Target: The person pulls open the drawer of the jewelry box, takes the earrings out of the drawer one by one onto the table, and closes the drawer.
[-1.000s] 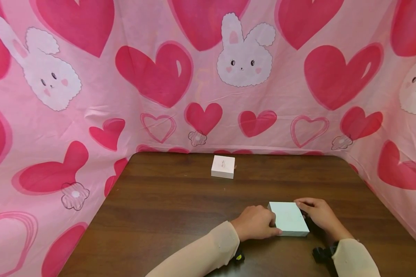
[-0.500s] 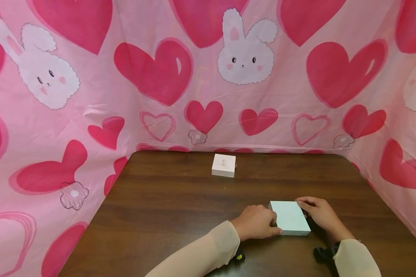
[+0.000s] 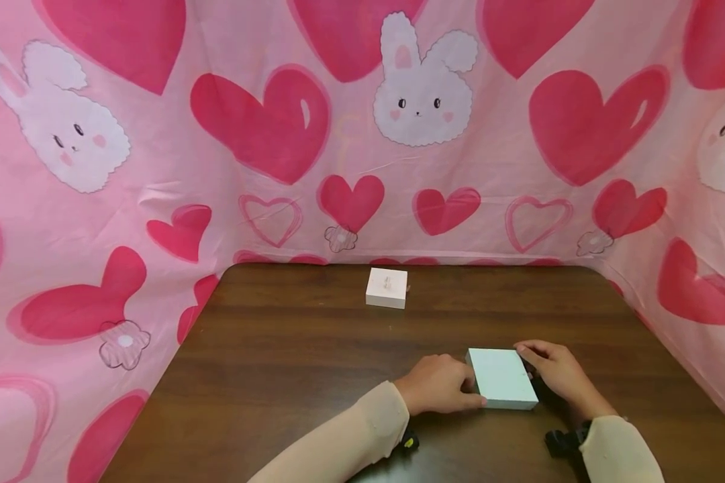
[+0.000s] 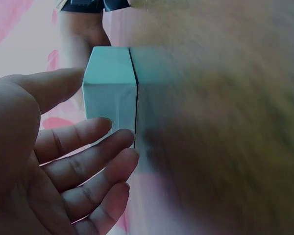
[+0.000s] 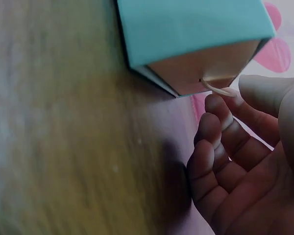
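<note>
A pale mint-green, square, flat box [image 3: 503,377] lies on the table between my hands. My left hand [image 3: 438,384] is beside its left side, thumb by the near corner. In the left wrist view the left fingers [image 4: 83,164] are loosely bent in front of the box's side, not closed round it. My right hand [image 3: 557,372] is at the far right corner, thumb and forefinger tips against or very near it. In the right wrist view a light ribbon loop [image 5: 218,89] sticks out of the box's tan end, close to the right fingertips; it does not look pinched.
Farther back on the brown wooden table [image 3: 290,342] stands a smaller white box [image 3: 387,287] with faint lettering on top. A pink cloth [image 3: 399,161] printed with hearts and rabbits hangs round the back and sides.
My left hand has loosened and drawn slightly left from the box's side. The right hand and the green box hold nearly the same place; the head view has shifted a little.
</note>
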Available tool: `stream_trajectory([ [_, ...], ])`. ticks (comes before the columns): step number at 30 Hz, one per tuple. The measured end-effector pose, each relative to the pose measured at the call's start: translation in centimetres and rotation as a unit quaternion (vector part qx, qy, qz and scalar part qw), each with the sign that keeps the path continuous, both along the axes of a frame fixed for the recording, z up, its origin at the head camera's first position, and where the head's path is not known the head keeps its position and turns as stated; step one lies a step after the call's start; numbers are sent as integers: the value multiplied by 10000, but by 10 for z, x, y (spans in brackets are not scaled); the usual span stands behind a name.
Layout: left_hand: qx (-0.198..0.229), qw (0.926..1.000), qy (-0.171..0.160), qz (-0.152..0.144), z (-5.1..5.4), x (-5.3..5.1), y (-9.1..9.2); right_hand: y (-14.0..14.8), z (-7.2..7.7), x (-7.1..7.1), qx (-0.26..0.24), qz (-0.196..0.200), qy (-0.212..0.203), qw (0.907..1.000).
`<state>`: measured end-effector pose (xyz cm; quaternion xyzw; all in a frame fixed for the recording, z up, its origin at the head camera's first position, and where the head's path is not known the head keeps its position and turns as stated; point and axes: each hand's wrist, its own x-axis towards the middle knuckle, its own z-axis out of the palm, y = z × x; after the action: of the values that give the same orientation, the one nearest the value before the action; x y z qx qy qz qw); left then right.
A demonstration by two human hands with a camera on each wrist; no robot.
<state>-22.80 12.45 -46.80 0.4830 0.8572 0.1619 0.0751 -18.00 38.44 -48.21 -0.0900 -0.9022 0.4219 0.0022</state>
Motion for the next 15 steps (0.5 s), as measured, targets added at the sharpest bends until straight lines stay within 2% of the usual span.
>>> stream_trajectory([
  [8, 384, 9993, 29, 37, 1, -7, -6, 2, 3, 4, 226, 29, 202, 9995],
  [13, 539, 9982, 26, 245, 0, -9, -7, 3, 6, 10, 453, 84, 359, 9983],
  [15, 564, 9977, -69, 362, -2, -9, -6, 4, 6, 13, 534, 96, 427, 9976],
])
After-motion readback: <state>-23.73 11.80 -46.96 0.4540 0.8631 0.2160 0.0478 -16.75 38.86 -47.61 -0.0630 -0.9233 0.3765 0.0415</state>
